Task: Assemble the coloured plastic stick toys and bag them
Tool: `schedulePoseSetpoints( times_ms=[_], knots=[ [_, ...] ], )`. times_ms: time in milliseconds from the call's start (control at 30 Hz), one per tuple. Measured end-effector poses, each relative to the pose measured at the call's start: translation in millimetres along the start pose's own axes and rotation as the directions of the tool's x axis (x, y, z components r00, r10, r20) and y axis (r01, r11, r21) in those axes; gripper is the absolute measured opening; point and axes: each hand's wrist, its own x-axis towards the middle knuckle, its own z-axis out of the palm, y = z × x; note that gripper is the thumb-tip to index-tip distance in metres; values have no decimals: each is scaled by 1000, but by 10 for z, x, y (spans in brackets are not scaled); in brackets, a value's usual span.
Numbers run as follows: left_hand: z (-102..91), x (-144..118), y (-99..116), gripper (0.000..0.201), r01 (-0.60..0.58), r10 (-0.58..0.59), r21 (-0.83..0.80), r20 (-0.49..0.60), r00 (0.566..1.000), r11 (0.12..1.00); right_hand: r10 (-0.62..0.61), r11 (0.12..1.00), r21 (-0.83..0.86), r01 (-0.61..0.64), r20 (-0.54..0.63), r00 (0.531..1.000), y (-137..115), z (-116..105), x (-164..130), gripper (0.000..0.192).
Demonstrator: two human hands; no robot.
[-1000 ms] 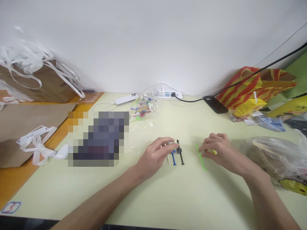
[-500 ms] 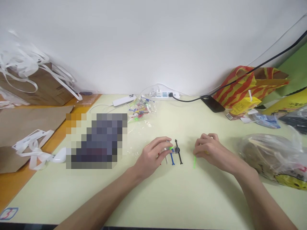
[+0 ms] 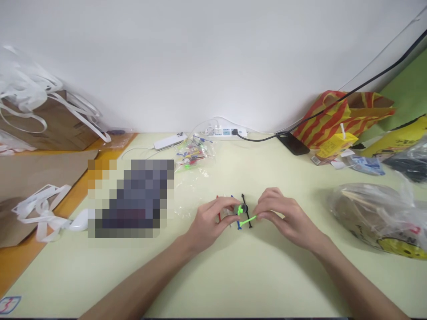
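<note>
Tabletop: right hand (image 3: 283,218) pinches green pick (image 3: 247,220), lying crosswise.

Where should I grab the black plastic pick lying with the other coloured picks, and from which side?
Probably by the bare upper tip of the black plastic pick, coming from the far side. It lies flat, roughly pointing away, and that end sticks out clear. Its middle is crowded by the left hand, the right hand and the green plastic pick lying across.

Bare forearms (seemingly no sleeves, rings)
</note>
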Motion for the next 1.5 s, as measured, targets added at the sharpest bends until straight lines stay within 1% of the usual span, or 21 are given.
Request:
schedulePoseSetpoints(
  times_ms=[100,200,400,500,633,767,867,967,1167,1367,1433,1500],
  knots=[
    [-4,10,47,21,24,-23,-56,22,999,998,-10,997,75,15,-59,998,-44,129,10,13],
    [-10,16,71,22,12,-7,-119,45,999,993,-37,995,93,46,-103,994,-44,179,7,12],
    [-11,21,98,22,-35,45,-155,62,997,987,-87,984,145,99,-90,992,-44,166,25,17],
    [-14,32,113,21,-59,69,-159,59,996,986,-46,985,162,57,-71,996,-71,170,36,14],
    [-26,37,121,20,-95,105,-149,65,992,984,46,982,186,-36,-49,998,-88,181,32,8],
    [-28,25,118,18,-129,139,-117,81,987,985,111,974,205,-98,-56,992,-66,180,26,9],
    [-22,17,116,18,-157,165,-102,73,984,982,111,979,178,-96,-77,991,-43,175,28,16],
    [-16,15,117,19,-168,173,-89,60,983,982,84,990,122,-72,-97,992,-29,179,25,18],
    [6,2,125,18,-162,165,-82,37,986,983,3,999,32,1,-118,993,-32,208,15,14],
    [25,-23,112,18,-171,173,-54,29,985,984,-33,999,5,33,-83,996,-35,236,14,8],
    [20,-11,107,18,-185,187,-47,28,982,982,-39,999,-14,38,-107,993,-32,232,15,9],
    [11,8,103,19,-201,202,-27,20,979,979,-31,998,-52,23,-171,985,-31,218,15,15]
  ],
)
